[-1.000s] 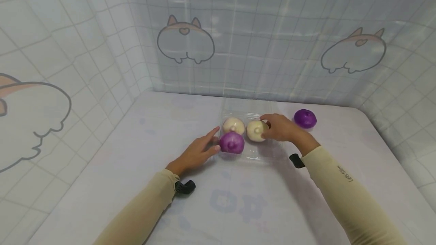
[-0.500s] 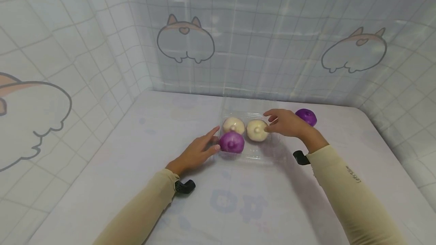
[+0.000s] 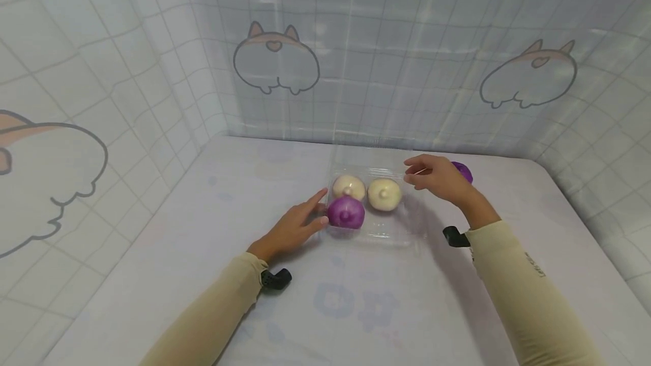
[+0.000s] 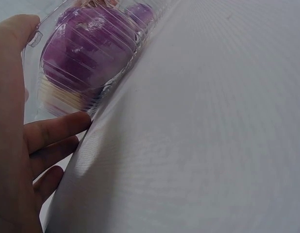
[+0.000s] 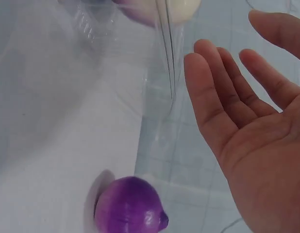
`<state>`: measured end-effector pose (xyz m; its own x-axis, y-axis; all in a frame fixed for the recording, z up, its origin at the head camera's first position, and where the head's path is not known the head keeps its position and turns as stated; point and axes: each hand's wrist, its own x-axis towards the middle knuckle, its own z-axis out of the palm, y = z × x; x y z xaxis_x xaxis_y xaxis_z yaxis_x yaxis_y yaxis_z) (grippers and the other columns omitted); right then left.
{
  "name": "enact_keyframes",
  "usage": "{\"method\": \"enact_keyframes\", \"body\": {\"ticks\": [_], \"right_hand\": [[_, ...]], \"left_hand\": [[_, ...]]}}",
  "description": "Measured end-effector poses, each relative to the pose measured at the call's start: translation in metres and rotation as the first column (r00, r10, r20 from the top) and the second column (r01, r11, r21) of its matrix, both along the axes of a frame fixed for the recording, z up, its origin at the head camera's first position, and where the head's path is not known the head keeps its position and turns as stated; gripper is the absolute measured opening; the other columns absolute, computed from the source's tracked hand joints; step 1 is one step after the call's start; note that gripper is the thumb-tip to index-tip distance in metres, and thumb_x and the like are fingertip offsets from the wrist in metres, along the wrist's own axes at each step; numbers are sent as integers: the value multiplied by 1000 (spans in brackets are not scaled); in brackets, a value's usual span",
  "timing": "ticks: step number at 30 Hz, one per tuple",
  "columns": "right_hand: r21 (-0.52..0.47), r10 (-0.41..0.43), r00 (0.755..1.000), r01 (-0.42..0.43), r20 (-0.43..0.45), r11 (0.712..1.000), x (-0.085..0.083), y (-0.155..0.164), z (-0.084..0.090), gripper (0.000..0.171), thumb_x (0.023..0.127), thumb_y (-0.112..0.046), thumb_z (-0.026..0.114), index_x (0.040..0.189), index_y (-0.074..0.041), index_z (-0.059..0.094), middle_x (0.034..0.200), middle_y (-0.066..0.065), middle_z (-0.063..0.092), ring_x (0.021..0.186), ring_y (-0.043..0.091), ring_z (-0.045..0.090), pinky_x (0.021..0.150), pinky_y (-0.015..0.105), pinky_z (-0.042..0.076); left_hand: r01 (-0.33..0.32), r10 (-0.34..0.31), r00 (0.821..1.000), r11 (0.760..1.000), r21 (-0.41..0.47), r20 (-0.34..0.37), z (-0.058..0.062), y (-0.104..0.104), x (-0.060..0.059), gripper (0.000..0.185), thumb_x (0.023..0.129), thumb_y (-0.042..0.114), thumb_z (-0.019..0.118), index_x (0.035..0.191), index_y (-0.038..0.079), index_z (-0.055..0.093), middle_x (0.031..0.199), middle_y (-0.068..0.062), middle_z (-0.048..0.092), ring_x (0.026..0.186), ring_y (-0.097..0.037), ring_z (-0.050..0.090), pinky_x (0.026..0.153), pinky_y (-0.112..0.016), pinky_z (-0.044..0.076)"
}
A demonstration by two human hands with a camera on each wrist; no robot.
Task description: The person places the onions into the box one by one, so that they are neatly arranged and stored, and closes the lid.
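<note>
Pale tiled backdrop printed with cartoon animal shapes, white table [image 3: 203, 253] below. Right hand [image 3: 437, 178] raised just above the table with fingers straight and spread, palm bare, gripping nothing; hovering at the right end of a clear plastic tray [image 3: 391, 227], near it but apart. Just behind that hand, a loose purple bun [image 3: 461, 170] lying on the table outside the tray, half hidden in the head view, plain in the right wrist view. Left hand [image 3: 292, 227] flat on the table, fingers straight, fingertips [image 4: 67, 124] touching the tray's left wall, beside the purple bun in the tray [image 3: 346, 213]. Behind it in the tray, two white buns [image 3: 348, 187] side by side.
</note>
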<state>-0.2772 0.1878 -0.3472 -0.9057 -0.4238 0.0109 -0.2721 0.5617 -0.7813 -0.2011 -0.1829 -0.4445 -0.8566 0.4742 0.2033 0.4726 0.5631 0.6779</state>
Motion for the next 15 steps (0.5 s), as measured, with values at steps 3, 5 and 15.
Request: {"method": "enact_keyframes", "body": {"ticks": [3, 5, 15], "right_hand": [[-24, -48, 999, 48, 7, 999, 0, 9, -1, 51, 97, -27, 68, 139, -2, 54, 125, 19, 63, 107, 41, 64, 93, 55, 51], [-24, -76, 997, 76, -2, 997, 1, 14, -2, 51, 98, -29, 67, 139, -3, 54, 124, 18, 63, 106, 41, 65, 93, 54, 50], [-140, -259, 966, 260, 27, 955, -2, 39, -13, 54, 97, -33, 68, 142, -7, 53, 126, 16, 61, 98, 28, 68, 85, 36, 56]], "left_hand": [[-4, 4, 1000, 1000, -5, 5, 1, 0, 0, 71, 103, 42, 52, 162, 20, 19, 136, -7, 62, 136, -27, 47, 114, -53, 30], [-4, 4, 1000, 1000, -7, 11, 1, 1, 0, 70, 104, 42, 51, 162, 21, 19, 137, -7, 61, 136, -27, 47, 114, -53, 30], [-5, 5, 1000, 1000, 3, 20, 3, 2, 1, 71, 103, 42, 52, 162, 19, 20, 136, -7, 62, 136, -27, 47, 114, -54, 30]]}}
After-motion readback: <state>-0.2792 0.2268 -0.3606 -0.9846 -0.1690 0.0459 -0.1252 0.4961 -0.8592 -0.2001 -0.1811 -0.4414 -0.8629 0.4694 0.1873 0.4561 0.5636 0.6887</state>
